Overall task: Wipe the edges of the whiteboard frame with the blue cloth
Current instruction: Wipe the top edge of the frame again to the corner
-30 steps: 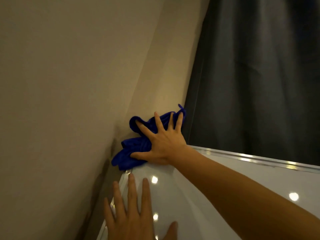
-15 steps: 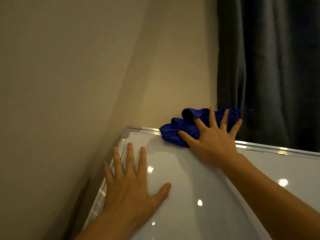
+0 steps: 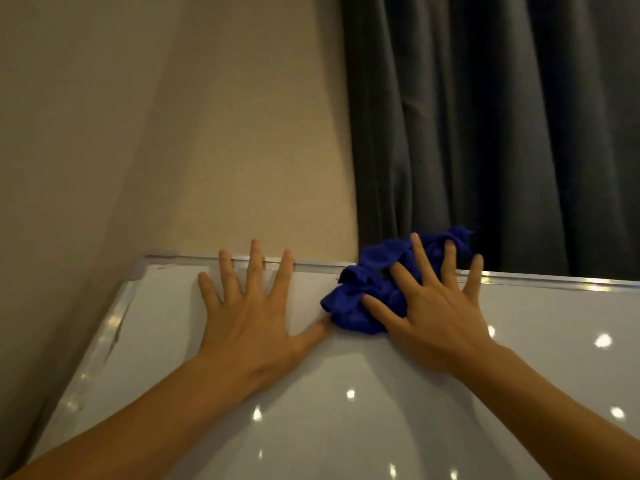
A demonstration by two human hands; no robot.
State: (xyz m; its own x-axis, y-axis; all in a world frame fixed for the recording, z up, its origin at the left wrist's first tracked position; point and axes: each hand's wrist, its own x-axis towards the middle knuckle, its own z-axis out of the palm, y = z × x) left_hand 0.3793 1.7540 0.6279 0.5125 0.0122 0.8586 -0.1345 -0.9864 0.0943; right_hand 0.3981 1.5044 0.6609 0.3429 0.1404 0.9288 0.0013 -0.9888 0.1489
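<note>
A bunched blue cloth (image 3: 360, 299) lies over the top edge of the whiteboard frame (image 3: 311, 266), a silver metal strip. My right hand (image 3: 433, 313) presses flat on the cloth with fingers spread, holding it against the frame. My left hand (image 3: 256, 320) rests flat on the white board surface (image 3: 346, 427) just left of the cloth, fingers spread, fingertips reaching the top frame, thumb nearly touching the cloth. The board's top-left corner (image 3: 143, 266) and left frame edge (image 3: 110, 334) are visible.
A beige wall (image 3: 242, 133) rises behind the board's left part. A dark grey curtain (image 3: 485, 133) hangs behind the right part, close to the cloth. Ceiling lights reflect as bright spots on the glossy board.
My right hand has slid the cloth rightward along the top frame, away from the top-left corner. My left hand has moved up toward the top edge.
</note>
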